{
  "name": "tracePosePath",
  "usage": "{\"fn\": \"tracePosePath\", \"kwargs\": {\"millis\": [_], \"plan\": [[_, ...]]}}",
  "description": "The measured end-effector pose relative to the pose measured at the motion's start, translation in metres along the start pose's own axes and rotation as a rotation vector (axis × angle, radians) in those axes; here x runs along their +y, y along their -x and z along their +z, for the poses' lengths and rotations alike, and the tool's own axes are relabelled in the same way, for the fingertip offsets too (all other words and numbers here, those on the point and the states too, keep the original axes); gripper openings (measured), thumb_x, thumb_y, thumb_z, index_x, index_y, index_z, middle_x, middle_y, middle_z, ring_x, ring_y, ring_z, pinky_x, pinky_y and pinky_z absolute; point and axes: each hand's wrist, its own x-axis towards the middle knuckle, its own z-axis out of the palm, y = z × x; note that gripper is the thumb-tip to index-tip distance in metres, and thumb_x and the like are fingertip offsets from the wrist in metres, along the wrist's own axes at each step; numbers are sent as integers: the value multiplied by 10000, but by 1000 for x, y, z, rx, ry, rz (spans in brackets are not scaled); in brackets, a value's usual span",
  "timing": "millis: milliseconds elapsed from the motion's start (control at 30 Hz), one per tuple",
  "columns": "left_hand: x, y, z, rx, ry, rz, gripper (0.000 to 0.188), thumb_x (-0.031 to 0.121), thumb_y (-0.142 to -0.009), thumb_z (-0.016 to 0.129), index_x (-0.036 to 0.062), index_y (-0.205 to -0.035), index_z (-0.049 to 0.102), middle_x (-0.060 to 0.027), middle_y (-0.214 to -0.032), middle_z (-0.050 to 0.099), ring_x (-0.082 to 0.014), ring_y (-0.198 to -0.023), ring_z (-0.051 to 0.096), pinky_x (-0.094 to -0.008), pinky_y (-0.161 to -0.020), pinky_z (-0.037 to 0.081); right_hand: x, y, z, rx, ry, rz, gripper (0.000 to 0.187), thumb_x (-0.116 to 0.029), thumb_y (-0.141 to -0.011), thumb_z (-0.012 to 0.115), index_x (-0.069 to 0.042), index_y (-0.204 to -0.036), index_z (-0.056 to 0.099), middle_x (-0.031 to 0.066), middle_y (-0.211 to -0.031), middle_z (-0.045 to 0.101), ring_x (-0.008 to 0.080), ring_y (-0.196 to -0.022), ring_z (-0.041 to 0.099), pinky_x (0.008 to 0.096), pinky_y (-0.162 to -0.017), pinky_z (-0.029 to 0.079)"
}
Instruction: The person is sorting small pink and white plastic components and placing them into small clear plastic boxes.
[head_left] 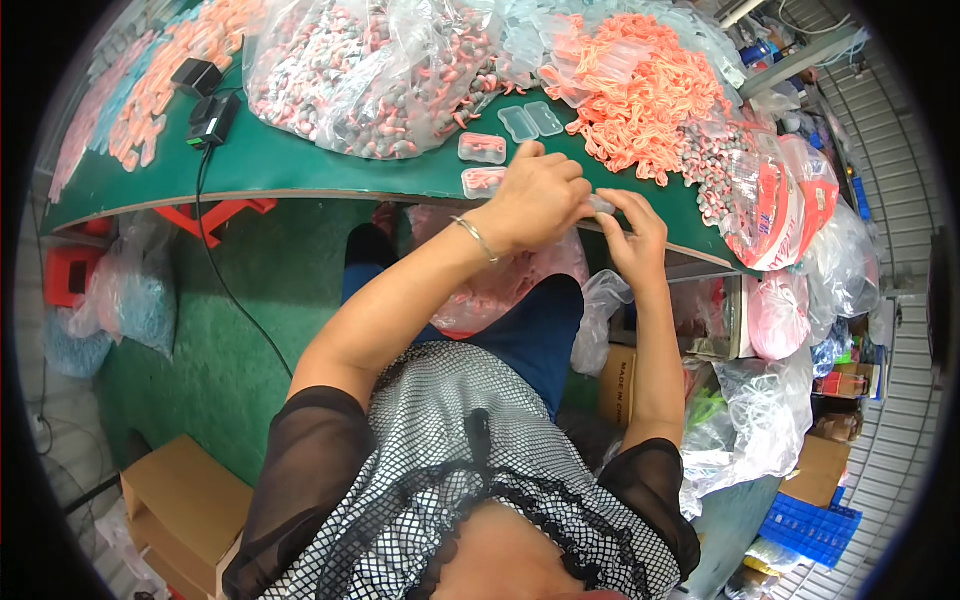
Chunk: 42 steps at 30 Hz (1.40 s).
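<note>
Over the front edge of the green table (pixel 340 178), my left hand (pixel 540 195) has its fingers curled in against a small translucent greyish piece (pixel 601 204). From the other side, my right hand (pixel 635 235) pinches the same piece between thumb and fingers. Its exact kind is partly hidden by my fingers. Beside my left hand lie two small clear plastic cases, one (pixel 482 148) behind the other (pixel 480 182), with orange-pink contents. Farther back, an empty clear case (pixel 530 121) lies with its lid open. A heap of orange cords (pixel 640 110) spreads beyond my right hand.
A large clear bag (pixel 370 80) of small grey-and-pink pieces fills the table's back. Loose grey-and-pink pieces (pixel 708 170) lie at the right. Black adapters (pixel 210 118) trail a cable at the left. A cardboard box (pixel 190 505) stands on the floor; plastic bags (pixel 750 420) crowd the right.
</note>
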Motion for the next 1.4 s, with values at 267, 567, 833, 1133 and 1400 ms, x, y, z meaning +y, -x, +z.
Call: {"fn": "tracePosePath", "kwargs": {"millis": [267,567,833,1133,1400], "plan": [[-30,37,-51,-17,-138,-105,351,300,-775,737,156,-1075,625,-55,-1133,599,-238,-1044,572,-396,-865,408,-16,-33,45,-125,25,-266,452,-101,-753,753,-64,-1180,611,148,-1220,613,332,-1140,576,419,-950,465],[-41,46,-55,-196,-72,-144,606,340,-714,787,205,-1250,538,-124,-1288,527,-348,-1097,506,-443,-927,460,-9,-29,65,-194,-11,-206,511,-126,-756,764,-55,-1211,543,155,-1213,592,351,-1155,552,433,-957,440],[-39,49,-51,-67,47,-116,504,192,-680,784,226,-1147,598,-83,-1189,579,-331,-993,525,-419,-849,502,-22,-17,70,-68,-49,-210,462,-78,-717,782,-24,-1123,568,154,-1084,621,325,-931,603,402,-805,506],[-42,45,-45,-40,172,-210,369,55,-744,662,155,-1099,636,-94,-1125,628,-348,-993,568,-422,-855,504,-46,-15,75,-33,-43,-84,423,-71,-709,773,-32,-1089,591,127,-1018,649,307,-892,616,388,-785,506],[-3,59,-43,73,326,-305,441,-95,-687,614,62,-1097,650,-129,-1096,635,-343,-1001,585,-412,-861,490,-51,23,84,116,-351,51,367,-19,-712,749,-34,-1056,620,135,-1050,651,273,-945,635,350,-833,518]]}}
